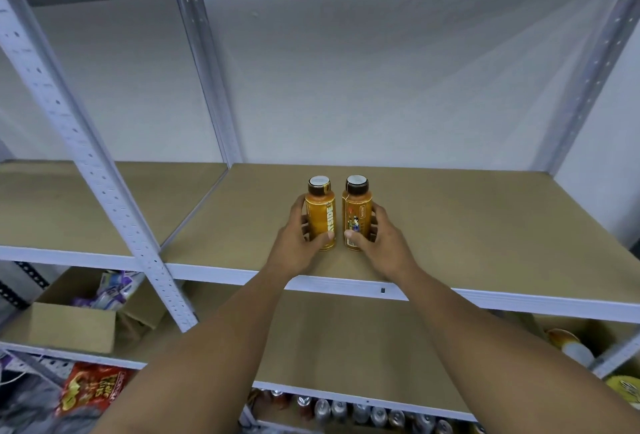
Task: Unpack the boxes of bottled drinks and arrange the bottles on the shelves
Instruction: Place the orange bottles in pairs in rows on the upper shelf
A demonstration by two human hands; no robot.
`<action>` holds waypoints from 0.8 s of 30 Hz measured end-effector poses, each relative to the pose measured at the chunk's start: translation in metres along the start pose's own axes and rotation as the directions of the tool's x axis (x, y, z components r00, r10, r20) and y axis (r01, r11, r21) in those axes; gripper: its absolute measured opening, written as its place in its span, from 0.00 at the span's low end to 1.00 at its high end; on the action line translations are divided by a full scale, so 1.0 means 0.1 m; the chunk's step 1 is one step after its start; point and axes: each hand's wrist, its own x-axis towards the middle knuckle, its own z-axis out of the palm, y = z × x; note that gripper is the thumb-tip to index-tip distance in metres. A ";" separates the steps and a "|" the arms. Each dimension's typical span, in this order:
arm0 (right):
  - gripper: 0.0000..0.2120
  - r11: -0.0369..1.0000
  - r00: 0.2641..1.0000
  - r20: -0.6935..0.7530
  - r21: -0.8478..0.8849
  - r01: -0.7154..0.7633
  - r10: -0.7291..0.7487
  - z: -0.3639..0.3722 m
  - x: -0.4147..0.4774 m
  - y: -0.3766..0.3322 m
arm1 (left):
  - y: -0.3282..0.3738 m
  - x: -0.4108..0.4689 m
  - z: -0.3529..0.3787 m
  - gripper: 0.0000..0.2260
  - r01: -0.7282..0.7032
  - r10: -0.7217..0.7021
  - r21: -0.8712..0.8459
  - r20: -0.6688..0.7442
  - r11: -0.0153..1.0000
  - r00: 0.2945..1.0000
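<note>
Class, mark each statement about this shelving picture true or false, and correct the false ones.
1. The left hand grips the left bottle, and the right hand grips the right bottle. True.
2. Both bottles lie on their sides. False: they are upright on the shelf board.
3. Both bottles have their caps on. True.
4. A full row of bottles fills this board. False: only these two are on it.
5. A cardboard box sits on the lower shelf at the left. True.
</note>
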 end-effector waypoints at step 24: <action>0.46 0.999 0.991 -0.136 -0.030 -0.014 0.010 0.05 0.03 0.11 | -0.12 0.09 0.08 0.47 -0.025 0.025 0.068 -0.008 0.997 1.000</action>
